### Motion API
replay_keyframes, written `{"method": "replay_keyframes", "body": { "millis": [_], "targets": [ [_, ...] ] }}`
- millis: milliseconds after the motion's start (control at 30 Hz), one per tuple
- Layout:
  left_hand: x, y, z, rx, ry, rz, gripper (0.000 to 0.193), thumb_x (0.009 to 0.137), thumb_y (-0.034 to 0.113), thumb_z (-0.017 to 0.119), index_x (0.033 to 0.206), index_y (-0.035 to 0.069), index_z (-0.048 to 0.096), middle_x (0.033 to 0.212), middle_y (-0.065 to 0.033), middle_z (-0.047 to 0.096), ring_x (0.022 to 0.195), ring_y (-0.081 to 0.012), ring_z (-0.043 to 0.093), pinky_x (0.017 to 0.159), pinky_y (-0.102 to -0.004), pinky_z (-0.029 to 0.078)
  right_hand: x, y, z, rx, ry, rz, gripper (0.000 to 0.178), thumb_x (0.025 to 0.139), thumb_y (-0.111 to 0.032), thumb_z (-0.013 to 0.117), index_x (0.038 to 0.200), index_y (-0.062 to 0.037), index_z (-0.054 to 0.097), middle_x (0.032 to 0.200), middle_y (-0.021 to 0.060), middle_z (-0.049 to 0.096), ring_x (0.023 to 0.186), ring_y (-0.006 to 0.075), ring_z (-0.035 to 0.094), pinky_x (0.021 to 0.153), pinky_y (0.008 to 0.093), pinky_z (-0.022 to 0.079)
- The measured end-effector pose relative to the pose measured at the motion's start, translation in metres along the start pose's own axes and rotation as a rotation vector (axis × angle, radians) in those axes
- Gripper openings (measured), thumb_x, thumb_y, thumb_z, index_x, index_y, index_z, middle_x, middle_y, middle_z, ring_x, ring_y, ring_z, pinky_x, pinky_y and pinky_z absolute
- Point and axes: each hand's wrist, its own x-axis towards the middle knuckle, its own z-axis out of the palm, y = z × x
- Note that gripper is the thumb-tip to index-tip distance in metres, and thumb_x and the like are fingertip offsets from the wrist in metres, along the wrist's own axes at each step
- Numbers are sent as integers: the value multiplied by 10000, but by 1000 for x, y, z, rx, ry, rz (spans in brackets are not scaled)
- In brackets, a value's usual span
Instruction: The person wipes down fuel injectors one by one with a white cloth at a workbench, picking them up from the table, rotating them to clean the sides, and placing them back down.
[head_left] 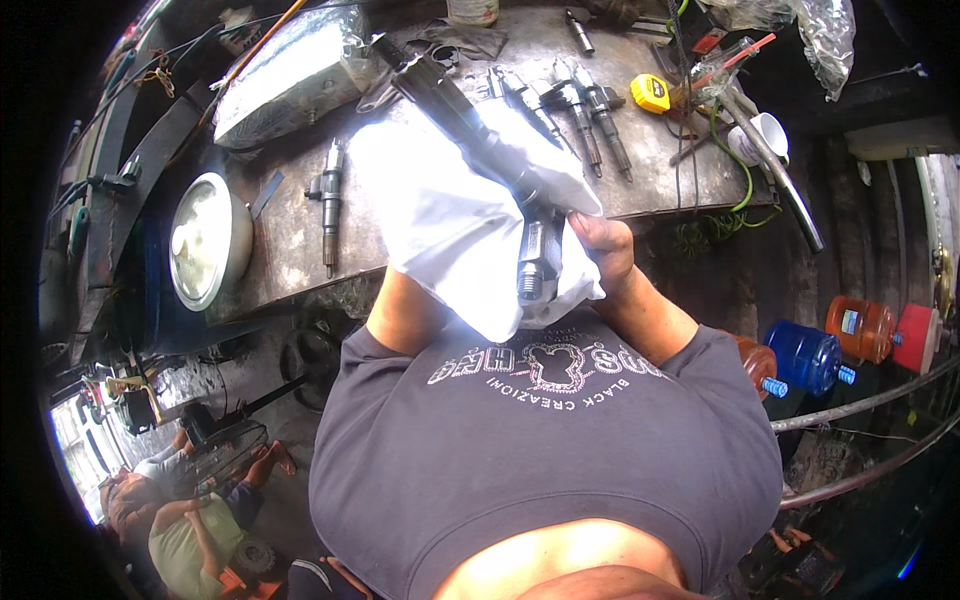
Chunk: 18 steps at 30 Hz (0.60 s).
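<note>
A long dark fuel injector lies slantwise across a white cloth in front of my chest, its threaded end toward me. My right hand grips the cloth's right edge beside the injector, thumb on top and the other fingers mostly hidden. The cloth covers my left hand; only the left forearm shows below it, so its fingers cannot be seen. On the metal workbench beyond, one more injector lies at the left. Several others lie side by side behind the cloth, among them a dark injector.
A plastic-wrapped block and a lidded round pot sit at left. A yellow tape measure, white mug and metal pipe are at right. Water jugs, one blue, lie lower right; people sit lower left.
</note>
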Motion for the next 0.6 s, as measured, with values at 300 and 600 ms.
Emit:
{"method": "replay_keyframes", "body": {
  "millis": [300, 600],
  "targets": [
    [-21, 17, 0, -171, -188, -111, 346, 853, 132, 550, 1148, -44, 511, 1096, -139, 580, 994, -199, 575, 846, -299, 464, 4, -13, -14, -984, -30, -429, 540, 777, -162, 656, 1215, 80, 454, 1012, 115, 616, 920, 196, 588, 833, 257, 433],
    [-1, 50, 19, 843, -379, 388, 225, 839, 84, 552, 1048, 22, 609, 1046, -87, 604, 931, -195, 595, 824, -357, 458, -2, -17, -21, -1637, -24, -669, 407, 743, -83, 669, 1086, 82, 524, 881, 186, 630, 815, 228, 630, 707, 299, 483]
  ]
}}
